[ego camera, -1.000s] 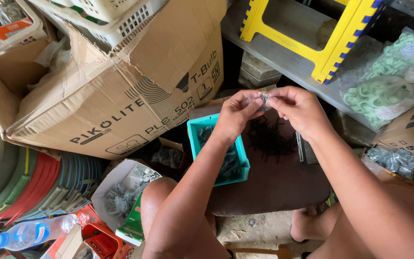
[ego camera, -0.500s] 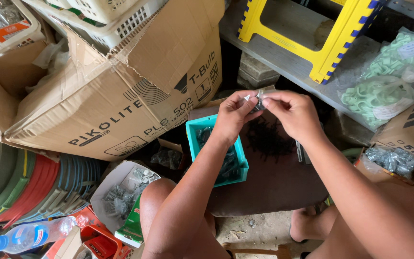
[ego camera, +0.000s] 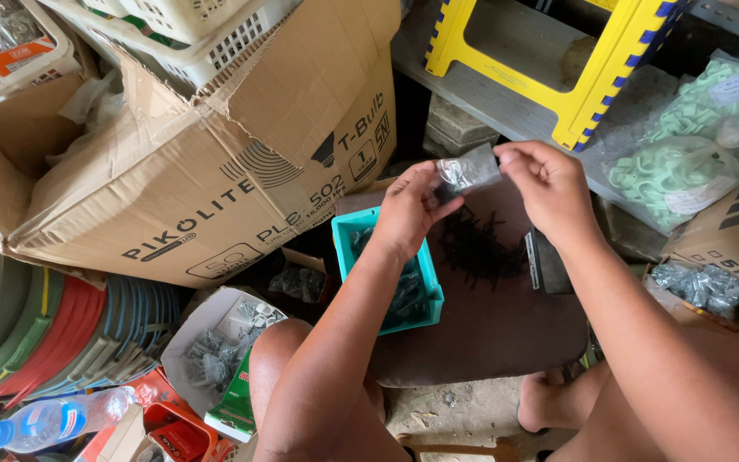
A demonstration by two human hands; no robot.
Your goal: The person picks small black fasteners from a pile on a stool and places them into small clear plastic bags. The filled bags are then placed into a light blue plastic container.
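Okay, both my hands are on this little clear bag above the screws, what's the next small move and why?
Probably lower the small clear bag into the teal tray. Your left hand and right hand pinch it at either end above the loose dark screws, and the tray beside them seems to hold similar packets already.

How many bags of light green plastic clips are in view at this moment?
2. Both lie at the upper right beside the yellow stool: one clear bag near the frame's edge, the other clear bag just below and left of it. More could be hidden behind the cartons.
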